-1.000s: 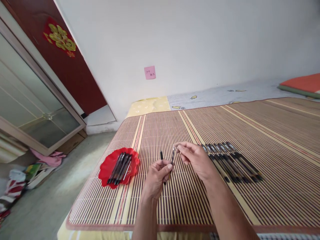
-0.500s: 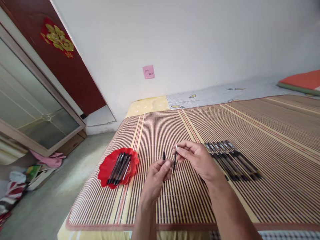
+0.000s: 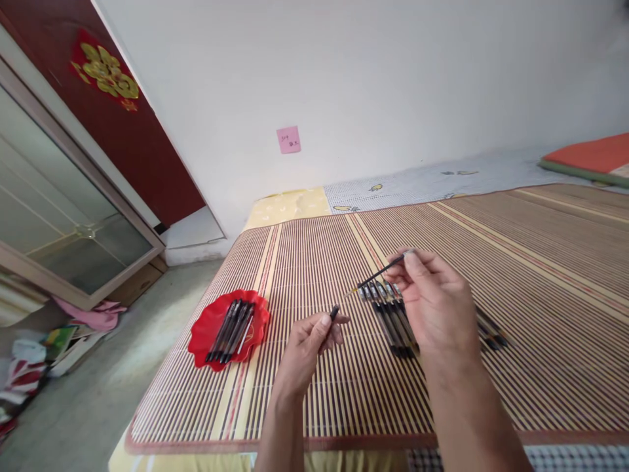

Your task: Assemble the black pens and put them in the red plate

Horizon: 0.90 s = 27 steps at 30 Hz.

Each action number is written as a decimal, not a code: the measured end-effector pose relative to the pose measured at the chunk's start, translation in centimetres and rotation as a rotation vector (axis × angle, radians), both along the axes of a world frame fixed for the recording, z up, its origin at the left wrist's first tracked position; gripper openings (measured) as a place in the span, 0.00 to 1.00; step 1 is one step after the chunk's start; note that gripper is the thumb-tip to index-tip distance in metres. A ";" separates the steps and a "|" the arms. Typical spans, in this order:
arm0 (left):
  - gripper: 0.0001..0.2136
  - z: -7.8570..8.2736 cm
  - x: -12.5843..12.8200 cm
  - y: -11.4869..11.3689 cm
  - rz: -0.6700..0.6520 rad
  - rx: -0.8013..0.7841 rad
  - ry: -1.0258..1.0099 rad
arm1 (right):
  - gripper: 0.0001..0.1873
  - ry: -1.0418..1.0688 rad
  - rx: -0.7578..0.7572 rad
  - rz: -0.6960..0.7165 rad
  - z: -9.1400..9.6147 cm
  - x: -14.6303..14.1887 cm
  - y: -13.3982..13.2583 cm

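My left hand (image 3: 308, 347) pinches a black pen barrel (image 3: 333, 313), whose tip sticks up past the fingers above the striped bamboo mat (image 3: 314, 262). My right hand (image 3: 435, 305) holds a thin black refill (image 3: 378, 273) that points left and slightly down, its pale tip free in the air. The two parts are apart. Under my right hand lies a row of several black pens (image 3: 390, 314) side by side on the mat. At the left a red plate (image 3: 204, 331) holds several more black pens (image 3: 232, 322).
The mat covers a bed that runs to the white wall, with a pink sticky note (image 3: 288, 139) on it. An orange cushion (image 3: 587, 157) lies at the far right. Left of the bed are grey floor, a glass-doored cabinet (image 3: 63, 210) and a heap of cloth and books (image 3: 49, 341).
My right hand has lifted the refill out of the barrel and swung it up and to the right, over the row of pens. My left hand has stayed nearly in place with the barrel.
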<state>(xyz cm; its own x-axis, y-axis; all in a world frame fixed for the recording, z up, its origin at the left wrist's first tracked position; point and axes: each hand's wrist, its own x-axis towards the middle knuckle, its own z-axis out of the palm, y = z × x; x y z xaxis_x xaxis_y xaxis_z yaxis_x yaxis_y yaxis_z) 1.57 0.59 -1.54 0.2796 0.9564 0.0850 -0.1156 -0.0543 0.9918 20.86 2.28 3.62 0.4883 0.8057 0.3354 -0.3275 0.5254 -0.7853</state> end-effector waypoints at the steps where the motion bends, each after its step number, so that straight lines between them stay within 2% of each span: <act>1: 0.21 -0.1 0.0 0.0 -0.003 -0.002 -0.001 | 0.08 -0.013 -0.002 0.001 0.0 -0.1 0.0; 6: 0.20 0.0 -0.2 0.0 0.004 -0.003 0.008 | 0.08 -0.108 -0.027 0.015 0.2 -0.4 -0.2; 11: 0.19 0.4 -0.2 -0.1 -0.008 0.014 -0.001 | 0.09 -0.117 -0.039 0.039 0.1 -0.4 -0.2; 18: 0.18 0.2 -0.3 -0.1 0.019 0.056 0.043 | 0.06 -0.146 -0.016 0.022 -0.1 -0.1 -0.3; 24: 0.19 0.6 0.1 -0.1 0.069 0.068 0.085 | 0.06 -0.408 0.032 -0.023 1.5 -0.4 -2.2; 27: 0.17 0.5 0.1 -0.1 0.076 0.069 0.079 | 0.06 -0.462 0.038 -0.011 1.9 -0.5 -2.7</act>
<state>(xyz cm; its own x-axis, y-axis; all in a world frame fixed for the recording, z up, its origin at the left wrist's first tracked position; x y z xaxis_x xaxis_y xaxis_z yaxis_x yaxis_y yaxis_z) 1.62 0.46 -1.00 0.2150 0.9677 0.1320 -0.0302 -0.1285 0.9912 20.37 -0.42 5.54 0.2885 0.7842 0.5494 0.0581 0.5584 -0.8276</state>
